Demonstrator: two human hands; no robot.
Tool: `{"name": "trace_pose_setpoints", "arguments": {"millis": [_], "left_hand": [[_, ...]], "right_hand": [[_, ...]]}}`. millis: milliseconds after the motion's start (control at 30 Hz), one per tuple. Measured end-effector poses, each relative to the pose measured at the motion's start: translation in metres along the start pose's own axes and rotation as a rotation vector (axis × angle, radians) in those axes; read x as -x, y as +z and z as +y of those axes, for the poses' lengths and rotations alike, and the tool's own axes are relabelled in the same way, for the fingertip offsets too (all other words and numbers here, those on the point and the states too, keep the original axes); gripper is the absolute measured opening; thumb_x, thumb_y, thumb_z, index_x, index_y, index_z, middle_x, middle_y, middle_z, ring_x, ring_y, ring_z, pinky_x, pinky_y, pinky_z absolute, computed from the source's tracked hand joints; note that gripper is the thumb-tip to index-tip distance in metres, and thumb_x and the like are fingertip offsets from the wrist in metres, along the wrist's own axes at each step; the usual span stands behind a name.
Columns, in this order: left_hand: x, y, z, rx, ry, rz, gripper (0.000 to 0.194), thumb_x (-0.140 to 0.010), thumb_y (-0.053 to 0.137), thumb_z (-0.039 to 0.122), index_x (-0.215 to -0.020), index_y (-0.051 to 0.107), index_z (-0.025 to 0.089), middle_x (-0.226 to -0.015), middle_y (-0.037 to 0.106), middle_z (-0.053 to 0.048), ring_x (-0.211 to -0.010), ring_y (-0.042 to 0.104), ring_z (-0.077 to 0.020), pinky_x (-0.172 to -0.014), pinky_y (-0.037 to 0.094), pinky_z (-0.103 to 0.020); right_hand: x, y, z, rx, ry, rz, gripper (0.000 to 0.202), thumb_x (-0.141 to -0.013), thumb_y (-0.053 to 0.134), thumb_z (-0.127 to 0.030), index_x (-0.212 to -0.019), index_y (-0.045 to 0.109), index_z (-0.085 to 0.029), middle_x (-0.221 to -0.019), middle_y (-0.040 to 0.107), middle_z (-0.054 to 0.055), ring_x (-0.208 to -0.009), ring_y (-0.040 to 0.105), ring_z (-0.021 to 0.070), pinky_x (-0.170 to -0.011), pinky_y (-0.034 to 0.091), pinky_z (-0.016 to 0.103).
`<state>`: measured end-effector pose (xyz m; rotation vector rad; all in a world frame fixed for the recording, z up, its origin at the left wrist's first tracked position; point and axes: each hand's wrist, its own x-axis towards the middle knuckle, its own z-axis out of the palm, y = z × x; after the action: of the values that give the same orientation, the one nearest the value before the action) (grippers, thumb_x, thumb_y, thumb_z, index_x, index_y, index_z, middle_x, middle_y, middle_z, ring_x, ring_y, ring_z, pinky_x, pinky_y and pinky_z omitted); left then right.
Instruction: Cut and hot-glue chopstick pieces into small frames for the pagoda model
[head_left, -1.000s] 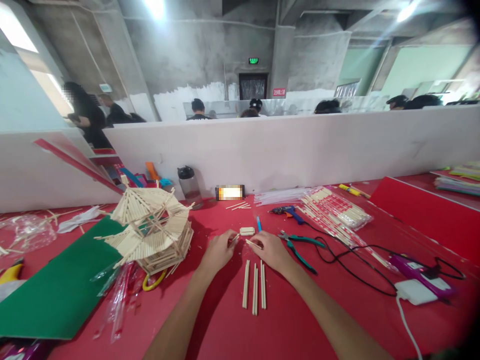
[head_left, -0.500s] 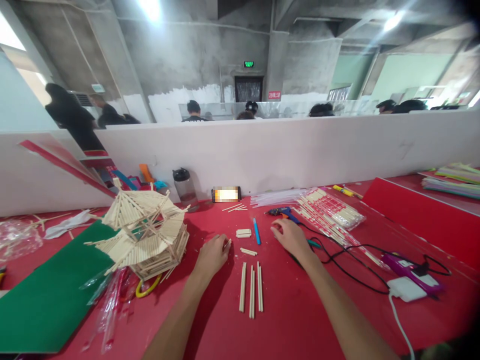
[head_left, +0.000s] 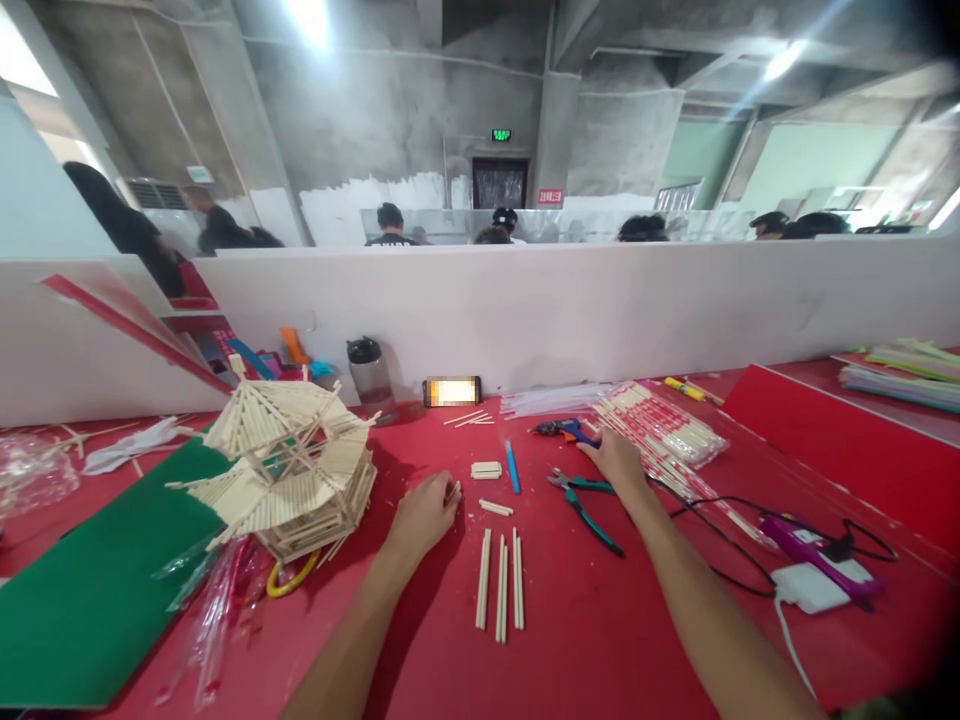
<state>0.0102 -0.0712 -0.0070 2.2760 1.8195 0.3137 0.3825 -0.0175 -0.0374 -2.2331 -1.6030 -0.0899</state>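
Note:
My left hand [head_left: 424, 515] rests on the red table, its fingers closed on a short wooden stick [head_left: 456, 491]. My right hand [head_left: 621, 466] is at the blue handle of a glue gun [head_left: 561, 428], with thumb and fingers on either side of it. Green-handled pliers [head_left: 585, 510] lie just left of my right wrist. Between my hands are a small row of cut sticks [head_left: 486, 469], a blue pen-like tool [head_left: 512, 467] and a short stick pair [head_left: 496, 507]. Longer paired sticks [head_left: 501, 590] lie nearer me.
A pagoda-like stick model [head_left: 300, 470] stands at left by a green board [head_left: 97, 590]. A bottle [head_left: 367, 375] and a phone [head_left: 451, 391] stand along the white partition [head_left: 525, 310]. Packaged sticks [head_left: 667, 425], black cable and a purple device [head_left: 817, 555] lie at right.
My right hand has moved right, from above the pliers to the glue gun's handle, uncovering the pliers. My left hand stays in place with the short stick.

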Motion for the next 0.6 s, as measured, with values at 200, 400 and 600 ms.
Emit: {"name": "trace_pose_setpoints", "arguments": {"millis": [200,400,600], "left_hand": [[0.0025,-0.0020,0.0016,0.000,0.031,0.015,0.022,-0.097,0.044,0.036,-0.096,0.060,0.021,-0.095,0.071,-0.008,-0.089,0.068,-0.0228,-0.066,0.038,-0.028],[0.0013,0.0007,-0.0014,0.005,0.056,0.032,0.020,-0.097,0.045,0.035,-0.095,0.059,0.021,-0.097,0.071,-0.009,-0.088,0.067,-0.0230,-0.064,0.037,-0.028],[0.0019,0.0000,-0.0001,-0.013,0.057,0.022,0.022,-0.098,0.042,0.035,-0.097,0.059,0.020,-0.097,0.071,-0.009,-0.087,0.067,-0.0228,-0.064,0.037,-0.028]], "right_hand": [[0.0005,-0.0032,-0.0025,-0.018,-0.014,0.022,0.023,-0.085,0.066,-0.043,-0.086,0.065,-0.020,-0.083,0.072,0.007,-0.083,0.068,0.0251,-0.067,0.041,0.031],[0.0023,-0.0042,-0.0050,-0.015,-0.044,0.027,0.017,-0.087,0.062,-0.036,-0.093,0.068,-0.021,-0.089,0.072,0.008,-0.083,0.067,0.0236,-0.068,0.042,0.030],[0.0009,-0.0033,-0.0077,-0.006,-0.060,-0.033,0.022,-0.089,0.059,-0.030,-0.107,0.067,-0.020,-0.100,0.072,0.010,-0.096,0.066,0.0249,-0.077,0.044,0.031]]}}
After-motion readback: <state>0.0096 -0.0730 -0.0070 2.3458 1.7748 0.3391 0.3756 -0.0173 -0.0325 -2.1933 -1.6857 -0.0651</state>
